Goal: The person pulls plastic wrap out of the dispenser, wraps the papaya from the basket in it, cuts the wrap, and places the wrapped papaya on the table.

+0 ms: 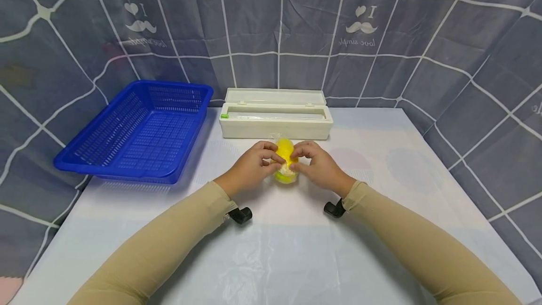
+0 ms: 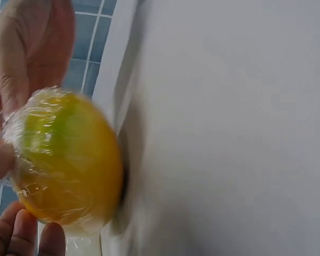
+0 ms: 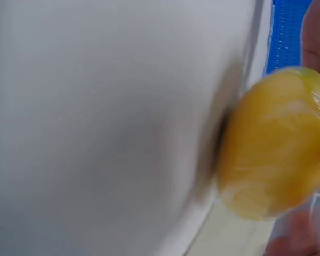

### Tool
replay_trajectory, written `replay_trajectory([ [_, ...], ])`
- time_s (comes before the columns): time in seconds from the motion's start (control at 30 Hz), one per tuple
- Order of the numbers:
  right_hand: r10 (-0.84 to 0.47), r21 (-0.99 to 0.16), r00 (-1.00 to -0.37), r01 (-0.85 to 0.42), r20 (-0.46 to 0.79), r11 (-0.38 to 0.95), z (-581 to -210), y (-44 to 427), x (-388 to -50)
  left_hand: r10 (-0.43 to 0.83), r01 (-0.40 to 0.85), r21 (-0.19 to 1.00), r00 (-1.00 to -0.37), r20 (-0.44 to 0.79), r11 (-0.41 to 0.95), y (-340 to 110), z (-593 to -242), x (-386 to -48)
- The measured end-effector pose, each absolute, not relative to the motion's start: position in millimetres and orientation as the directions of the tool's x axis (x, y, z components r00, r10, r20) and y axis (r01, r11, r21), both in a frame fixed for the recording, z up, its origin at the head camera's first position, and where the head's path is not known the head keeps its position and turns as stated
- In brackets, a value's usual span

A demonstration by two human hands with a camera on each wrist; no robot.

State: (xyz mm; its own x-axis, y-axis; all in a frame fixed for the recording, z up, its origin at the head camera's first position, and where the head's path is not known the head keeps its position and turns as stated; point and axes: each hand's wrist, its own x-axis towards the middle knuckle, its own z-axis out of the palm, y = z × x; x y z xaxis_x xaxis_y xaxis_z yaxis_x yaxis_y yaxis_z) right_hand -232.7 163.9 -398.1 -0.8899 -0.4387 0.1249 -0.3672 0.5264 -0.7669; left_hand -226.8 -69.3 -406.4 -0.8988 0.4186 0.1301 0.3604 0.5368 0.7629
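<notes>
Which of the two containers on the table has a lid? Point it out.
The long white box: its lid stands open along the back edge. The blue basket, to its left, shows no lid.

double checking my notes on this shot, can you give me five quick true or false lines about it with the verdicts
1. The left hand and right hand both touch the yellow fruit. True.
2. The fruit is bare. False: clear film wraps it.
3. The blue basket is left of the white box. True.
4. The box's lid is closed. False: it stands open.
5. The sleeves are black. False: they are tan.
</notes>
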Motion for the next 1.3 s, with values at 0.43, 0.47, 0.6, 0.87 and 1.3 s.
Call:
replay_trajectory([
  [0.43, -0.482, -0.785, -0.876, -0.295, -0.006, 0.545, -399, 167, -245, 0.316, 0.247, 0.841, -0.944, 0.096, 0.481, -64, -411, -230],
  [0.47, -0.486, -0.784, -0.874, -0.295, -0.010, 0.547, -399, 169, -247, 0.316, 0.239, 0.849, -0.944, 0.090, 0.472, -64, -412, -230],
  [0.6, -0.488, -0.786, -0.873, -0.287, -0.022, 0.548, -399, 171, -250, 0.363, 0.253, 0.850, -0.929, 0.080, 0.462, -69, -412, -231],
  [0.87, -0.536, -0.745, -0.844, -0.366, 0.014, 0.557, -399, 170, -252, 0.410, 0.281, 0.838, -0.909, 0.076, 0.468, -84, -414, -240],
  [1.3, -0.523, -0.790, -0.852, -0.296, -0.036, 0.537, -400, 169, -253, 0.466, 0.380, 0.760, -0.877, 0.115, 0.527, -90, -416, -240],
])
